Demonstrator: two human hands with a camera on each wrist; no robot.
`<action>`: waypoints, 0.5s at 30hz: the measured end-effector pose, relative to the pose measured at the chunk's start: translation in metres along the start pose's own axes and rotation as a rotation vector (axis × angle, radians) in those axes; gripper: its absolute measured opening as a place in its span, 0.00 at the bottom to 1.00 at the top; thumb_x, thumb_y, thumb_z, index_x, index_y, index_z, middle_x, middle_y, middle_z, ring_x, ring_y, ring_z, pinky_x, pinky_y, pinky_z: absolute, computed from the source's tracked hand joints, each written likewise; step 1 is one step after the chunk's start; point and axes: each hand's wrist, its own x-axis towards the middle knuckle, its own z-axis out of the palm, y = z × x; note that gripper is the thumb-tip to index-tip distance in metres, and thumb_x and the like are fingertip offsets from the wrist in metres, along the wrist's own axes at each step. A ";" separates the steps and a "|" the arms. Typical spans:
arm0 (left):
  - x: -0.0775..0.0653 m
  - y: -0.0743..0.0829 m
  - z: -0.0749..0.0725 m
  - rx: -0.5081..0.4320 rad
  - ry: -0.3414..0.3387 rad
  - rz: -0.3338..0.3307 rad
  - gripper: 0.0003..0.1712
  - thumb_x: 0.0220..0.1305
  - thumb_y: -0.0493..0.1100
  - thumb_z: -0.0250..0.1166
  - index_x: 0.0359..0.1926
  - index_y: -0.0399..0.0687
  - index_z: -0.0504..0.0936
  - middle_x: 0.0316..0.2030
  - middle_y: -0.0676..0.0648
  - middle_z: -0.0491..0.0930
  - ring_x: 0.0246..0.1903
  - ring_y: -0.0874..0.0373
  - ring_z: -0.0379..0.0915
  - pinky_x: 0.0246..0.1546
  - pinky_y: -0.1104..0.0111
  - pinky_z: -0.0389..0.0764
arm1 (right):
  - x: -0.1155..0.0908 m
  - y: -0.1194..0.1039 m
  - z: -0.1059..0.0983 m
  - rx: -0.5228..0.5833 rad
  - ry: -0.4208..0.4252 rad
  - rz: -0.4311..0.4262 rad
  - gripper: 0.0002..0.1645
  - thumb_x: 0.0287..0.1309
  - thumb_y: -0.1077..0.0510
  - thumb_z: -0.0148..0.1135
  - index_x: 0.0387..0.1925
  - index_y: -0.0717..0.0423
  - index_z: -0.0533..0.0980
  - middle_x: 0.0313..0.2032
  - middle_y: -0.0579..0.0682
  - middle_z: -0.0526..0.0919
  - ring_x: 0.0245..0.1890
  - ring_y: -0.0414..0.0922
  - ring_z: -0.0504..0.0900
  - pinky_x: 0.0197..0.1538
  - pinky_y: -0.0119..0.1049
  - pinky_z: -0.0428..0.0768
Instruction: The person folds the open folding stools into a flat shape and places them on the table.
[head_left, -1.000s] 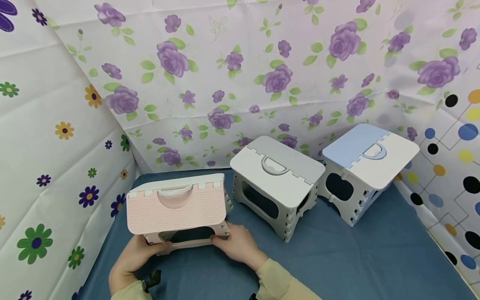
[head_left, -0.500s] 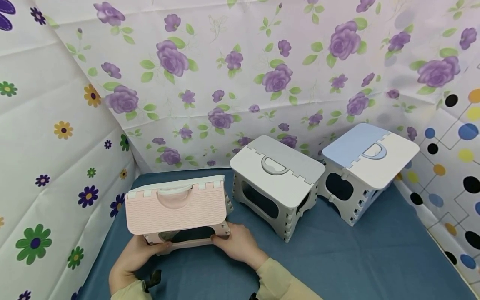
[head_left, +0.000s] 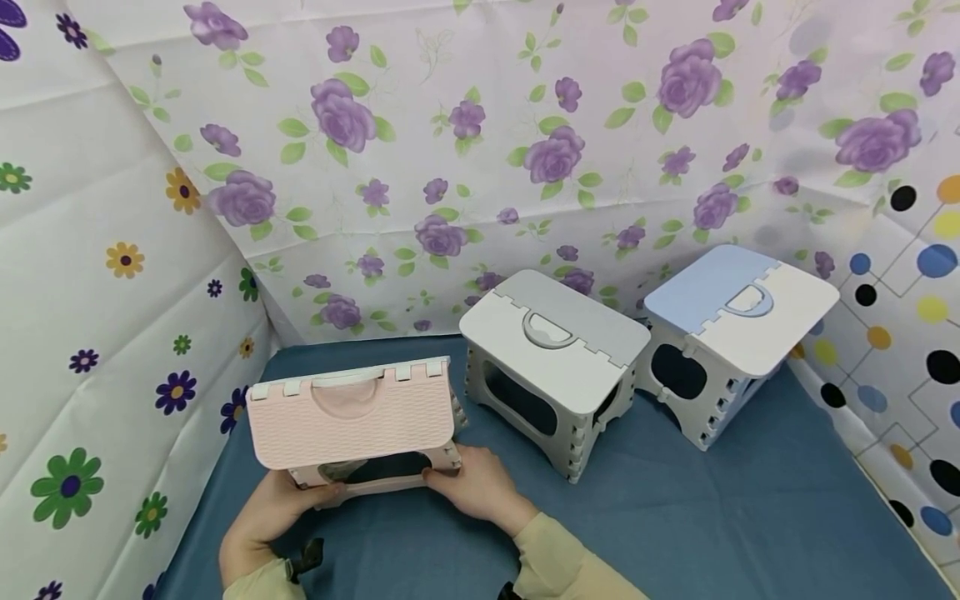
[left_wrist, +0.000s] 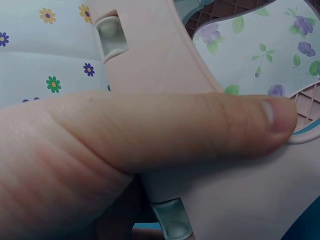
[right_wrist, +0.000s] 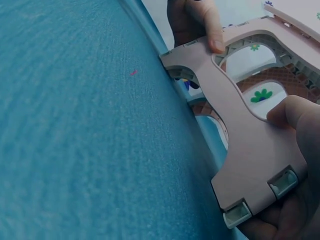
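Note:
A pink and white folding stool [head_left: 352, 429] stands at the left of the head view. The pink half of its seat slopes down toward me, and only a narrow strip of the white half shows behind the hinge. My left hand [head_left: 272, 510] grips the left end of the near leg panel [right_wrist: 260, 160], its thumb [left_wrist: 210, 122] lying across the front near the cut-out. At the panel's right end my right hand [head_left: 480, 490] holds on, thumb at the cut-out and fingers curled behind the edge. Most fingers of the left hand are hidden behind the panel.
A grey and white folding stool [head_left: 555, 342] stands unfolded right of the pink one. Beyond it is a blue and white one [head_left: 738, 312], also unfolded. Blue cloth [head_left: 675, 533] covers the table, with patterned sheets [head_left: 420, 167] behind and at both sides.
The seat of the pink stool has tipped slightly further: its hinge edge sits a little lower and less of the white half shows. Both hands keep their places on the leg panel.

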 end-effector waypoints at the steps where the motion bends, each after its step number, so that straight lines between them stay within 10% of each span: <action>1: 0.000 0.000 0.000 -0.010 -0.003 0.003 0.51 0.62 0.38 0.81 0.78 0.41 0.60 0.68 0.37 0.73 0.57 0.63 0.74 0.52 0.70 0.78 | 0.001 0.001 0.000 -0.003 -0.002 0.002 0.17 0.70 0.41 0.68 0.47 0.48 0.86 0.27 0.37 0.83 0.21 0.36 0.74 0.27 0.33 0.71; 15: -0.001 0.002 0.001 -0.045 -0.022 -0.021 0.49 0.63 0.38 0.80 0.78 0.40 0.62 0.67 0.35 0.75 0.58 0.55 0.77 0.51 0.68 0.80 | 0.001 0.002 0.000 -0.011 -0.012 -0.016 0.16 0.70 0.41 0.67 0.48 0.46 0.87 0.23 0.35 0.79 0.19 0.35 0.71 0.25 0.32 0.69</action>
